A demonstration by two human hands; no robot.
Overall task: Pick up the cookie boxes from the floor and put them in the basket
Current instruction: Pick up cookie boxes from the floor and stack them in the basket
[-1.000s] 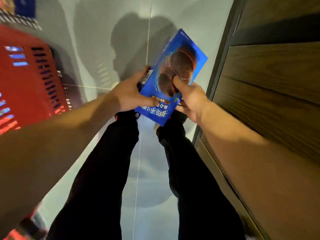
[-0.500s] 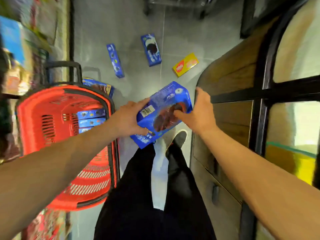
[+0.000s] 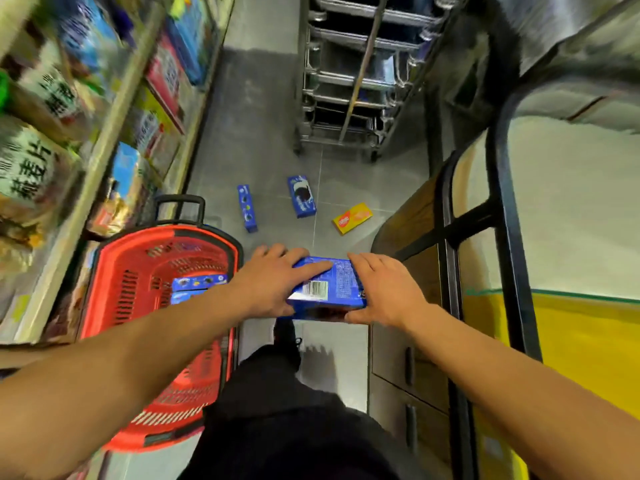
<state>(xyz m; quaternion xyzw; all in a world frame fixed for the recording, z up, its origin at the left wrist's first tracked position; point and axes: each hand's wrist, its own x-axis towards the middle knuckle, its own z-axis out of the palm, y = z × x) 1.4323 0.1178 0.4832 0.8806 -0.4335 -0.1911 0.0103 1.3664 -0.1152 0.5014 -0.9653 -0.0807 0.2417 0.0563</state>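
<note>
Box turned since earlier frame: barcode side now up, lying flat, view tilted up the aisle. Blue cookie box (image 3: 329, 287) held in the air between both hands, just right of the red basket (image 3: 114, 292). Left hand (image 3: 273, 282) grips its left end, fingers over top; right hand (image 3: 377, 289) grips the right end. Blue boxes (image 3: 194, 287) in basket. On the floor (image 3: 263, 140): narrow blue box (image 3: 247, 207), wider blue box (image 3: 302, 195), yellow box (image 3: 352, 218).

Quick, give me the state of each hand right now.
Left hand: holding the blue cookie box at its left end.
Right hand: holding the same box at its right end.
</note>
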